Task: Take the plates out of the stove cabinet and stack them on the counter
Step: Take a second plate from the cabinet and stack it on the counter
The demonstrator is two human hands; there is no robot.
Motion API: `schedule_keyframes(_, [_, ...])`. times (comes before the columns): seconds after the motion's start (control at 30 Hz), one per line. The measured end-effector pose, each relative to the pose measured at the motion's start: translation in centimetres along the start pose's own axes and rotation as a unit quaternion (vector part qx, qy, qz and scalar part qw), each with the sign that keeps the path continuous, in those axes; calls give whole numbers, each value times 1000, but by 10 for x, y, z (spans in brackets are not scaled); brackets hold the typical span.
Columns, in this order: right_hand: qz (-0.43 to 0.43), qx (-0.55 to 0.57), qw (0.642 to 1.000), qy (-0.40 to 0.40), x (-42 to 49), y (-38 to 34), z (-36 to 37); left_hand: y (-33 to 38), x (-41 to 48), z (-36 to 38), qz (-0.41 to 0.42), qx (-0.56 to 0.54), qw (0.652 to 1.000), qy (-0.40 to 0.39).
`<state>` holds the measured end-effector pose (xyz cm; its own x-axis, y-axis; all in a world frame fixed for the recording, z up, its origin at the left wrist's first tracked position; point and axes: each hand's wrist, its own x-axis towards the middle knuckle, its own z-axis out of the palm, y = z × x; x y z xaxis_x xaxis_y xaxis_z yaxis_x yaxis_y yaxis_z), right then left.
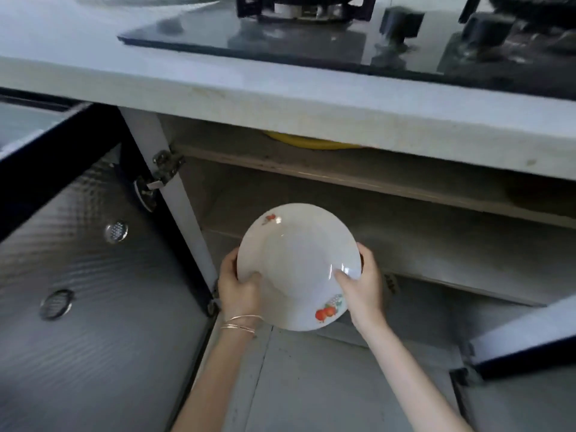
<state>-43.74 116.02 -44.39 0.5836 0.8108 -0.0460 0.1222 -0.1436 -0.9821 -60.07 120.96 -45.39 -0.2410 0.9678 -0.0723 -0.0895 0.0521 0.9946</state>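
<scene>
At the top you see a black glass hob [311, 48], with a burner [299, 7] at its far edge and two dark knobs [400, 21] [486, 29] to the right, both blurred. Below it a yellow rim [308, 141] shows, mostly hidden; you cannot tell what it belongs to. To your left a door [93, 338] stands open, its inner face ribbed and grey, with two round vents [116, 230] [56, 304] set well apart. A metal hinge [162, 169] joins it at the upper corner. On the right you see the edge of a second open door [523, 335]. Pale floor tiles [311, 385] run along the bottom.
</scene>
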Motion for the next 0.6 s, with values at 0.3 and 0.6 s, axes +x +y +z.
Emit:
schedule_keyframes(0.3, [148, -11, 989, -15, -135, -144, -81, 168, -133, -58, -77, 83, 993, -35])
schedule_keyframes(0.6, [159, -9, 985, 62, -196, -311, -172, 346, -194, -41, -104, 102, 980, -135])
